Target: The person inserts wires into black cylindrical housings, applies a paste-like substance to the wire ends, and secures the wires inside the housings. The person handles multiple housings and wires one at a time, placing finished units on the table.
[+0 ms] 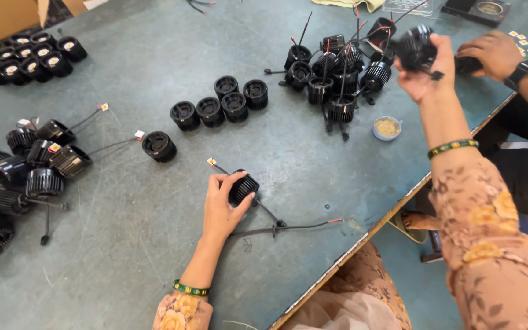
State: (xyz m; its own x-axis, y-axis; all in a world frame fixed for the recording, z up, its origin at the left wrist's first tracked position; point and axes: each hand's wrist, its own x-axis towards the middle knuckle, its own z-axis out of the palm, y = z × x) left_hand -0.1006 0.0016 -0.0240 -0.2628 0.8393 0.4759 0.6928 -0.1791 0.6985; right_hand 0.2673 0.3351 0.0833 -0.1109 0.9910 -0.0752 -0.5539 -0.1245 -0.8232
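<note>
My left hand (221,205) rests on the grey table (154,244) and grips a black finned lamp housing (244,187) whose thin wires (288,227) trail toward the table edge. My right hand (428,68) is raised at the far right and holds another black finned lamp housing (414,47) next to a heap of wired housings (337,76). Another person's hand (494,52), with a black wristwatch, reaches in just right of mine.
A group of wireless black housings (220,104) and a single one (159,146) sit mid-table. More wired housings (19,177) pile up at the left, several lamps (29,58) at far left. A small bowl (387,128) stands near the table edge.
</note>
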